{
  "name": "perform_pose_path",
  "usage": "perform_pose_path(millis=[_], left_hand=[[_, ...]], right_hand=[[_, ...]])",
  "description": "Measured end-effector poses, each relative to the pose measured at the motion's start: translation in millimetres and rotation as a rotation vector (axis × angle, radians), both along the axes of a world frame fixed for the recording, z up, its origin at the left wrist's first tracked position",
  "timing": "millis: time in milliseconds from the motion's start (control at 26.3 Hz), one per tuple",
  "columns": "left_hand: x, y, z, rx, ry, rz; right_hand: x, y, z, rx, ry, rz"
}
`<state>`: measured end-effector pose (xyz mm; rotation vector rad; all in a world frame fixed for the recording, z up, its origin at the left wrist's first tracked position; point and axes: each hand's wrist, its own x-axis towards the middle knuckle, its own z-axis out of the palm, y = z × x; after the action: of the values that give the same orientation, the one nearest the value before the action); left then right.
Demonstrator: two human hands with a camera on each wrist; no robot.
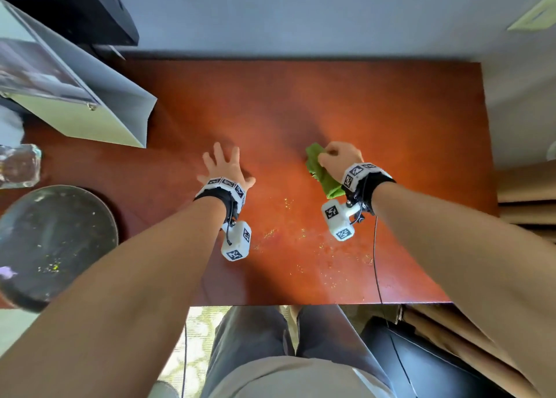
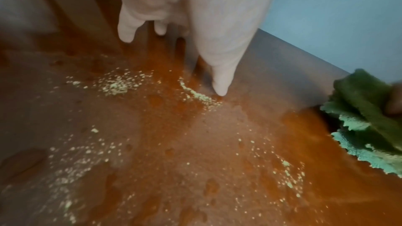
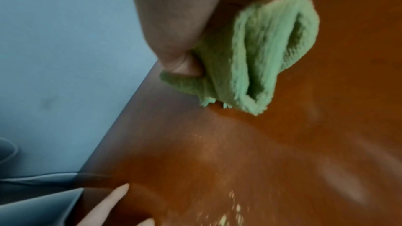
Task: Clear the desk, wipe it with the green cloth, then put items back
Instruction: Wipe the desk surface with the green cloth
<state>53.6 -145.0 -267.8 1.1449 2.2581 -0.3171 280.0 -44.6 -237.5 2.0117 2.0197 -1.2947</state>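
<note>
our right hand (image 1: 341,157) has its grip clenched round the bunched green cloth (image 1: 323,172), which sits on the counter (image 1: 391,112) a little right of the middle, with a tail of it trailing back under our wrist. our left hand (image 1: 224,169) is released, fingers spread and flat on the wood, grasping nothing. yellowish crumbs (image 1: 301,238) lie scattered on the near part of the counter, between our forearms. at the left end stand a white paper bag (image 1: 99,97), a dark plate (image 1: 57,241) and a glass jar (image 1: 19,166).

what could go wrong, as we judge it: a hard pull toward us would push crumbs over the near edge onto our lap. the bunched cloth touches little surface, so it may leave streaks. a wide leftward sweep could knock the jar or plate.
</note>
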Motion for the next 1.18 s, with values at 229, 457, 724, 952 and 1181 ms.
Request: perform_pose_path(millis=[229, 457, 724, 952, 1181], left_hand=[[-8.5, -7.9, -9.8, -0.052, -0.023, 0.012], [-15.6, -12.7, -4.9, -0.021, -0.079, 0.004], [-53.6, -47.9, 6.8, 0.132, -0.098, 0.04], [-78.7, -71.0, 1.7, -0.044, -0.064, 0.202], [-81.7, -77.5, -7.4, -0.064, -0.079, 0.239]], right_hand=[[-27.9, 3.4, -23.3, -0.041, -0.241, 0.427], [-74.4, -83.0, -32.7, -0.111, -0.219, 0.93], [-83.2, -48.7, -16.5, -0.2, -0.002, 0.561], [-85.1, 7.5, -13.7, 0.055, -0.143, 0.247], [-108.5, -2.3, -21.3, 0.067, -0.319, 0.492]])
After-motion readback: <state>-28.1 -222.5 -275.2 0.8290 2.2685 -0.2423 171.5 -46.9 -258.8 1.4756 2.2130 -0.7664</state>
